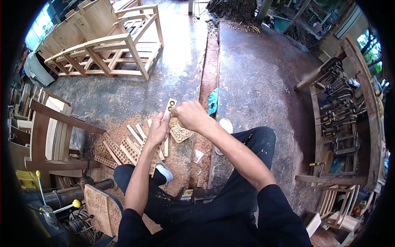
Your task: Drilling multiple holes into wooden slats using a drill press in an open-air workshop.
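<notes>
My left hand [159, 128] grips a long pale wooden strip [172, 102] with round holes along it. The strip runs down past my left forearm towards my thigh. Against the strip's upper part rests my right hand [190, 115], its fingers closed together; whether they pinch something small is hidden. Just below the hands stands a yellowish container [180, 140] filled with small pale wooden pieces. More drilled wooden strips [128, 148] lie fanned out on the shavings left of my left forearm, with narrow plain sticks [134, 133] beside them.
Wood shavings cover the floor [123, 123] around the strips. A shallow channel [209, 71] runs away ahead, a blue plastic piece [213, 101] at its edge. A wooden bench frame [135, 55] stands ahead left, a rack of clamps [336, 98] right, a machine with yellow-knobbed handles [49, 210] lower left.
</notes>
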Available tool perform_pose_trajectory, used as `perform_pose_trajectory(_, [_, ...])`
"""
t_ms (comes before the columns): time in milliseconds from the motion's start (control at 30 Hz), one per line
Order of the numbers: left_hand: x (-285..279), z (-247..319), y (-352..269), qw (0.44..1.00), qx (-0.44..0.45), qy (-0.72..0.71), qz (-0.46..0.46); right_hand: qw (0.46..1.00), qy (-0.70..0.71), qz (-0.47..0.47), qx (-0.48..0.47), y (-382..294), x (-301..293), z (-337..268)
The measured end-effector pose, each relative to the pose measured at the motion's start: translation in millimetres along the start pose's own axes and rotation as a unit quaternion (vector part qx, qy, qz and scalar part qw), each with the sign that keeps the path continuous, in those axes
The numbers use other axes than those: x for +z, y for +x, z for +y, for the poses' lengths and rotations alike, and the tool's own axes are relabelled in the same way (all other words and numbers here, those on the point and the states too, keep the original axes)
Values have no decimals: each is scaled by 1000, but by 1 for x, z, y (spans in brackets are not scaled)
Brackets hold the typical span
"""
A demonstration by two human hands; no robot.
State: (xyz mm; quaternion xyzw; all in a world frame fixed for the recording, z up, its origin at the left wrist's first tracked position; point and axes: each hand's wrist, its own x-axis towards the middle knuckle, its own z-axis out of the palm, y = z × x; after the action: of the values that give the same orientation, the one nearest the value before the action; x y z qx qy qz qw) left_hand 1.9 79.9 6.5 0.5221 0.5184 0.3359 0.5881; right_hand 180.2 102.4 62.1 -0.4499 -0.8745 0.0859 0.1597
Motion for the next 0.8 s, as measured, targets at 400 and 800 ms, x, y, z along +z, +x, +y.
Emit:
perform_pose_trajectory(400, [-4,-59,21,985,-82,-138,57,992,-107,59,26,-20,108,-28])
perform_pose_trajectory(800, [-41,-95,31,992,-71,-91,41,964,111,162,176,-31,75,-30])
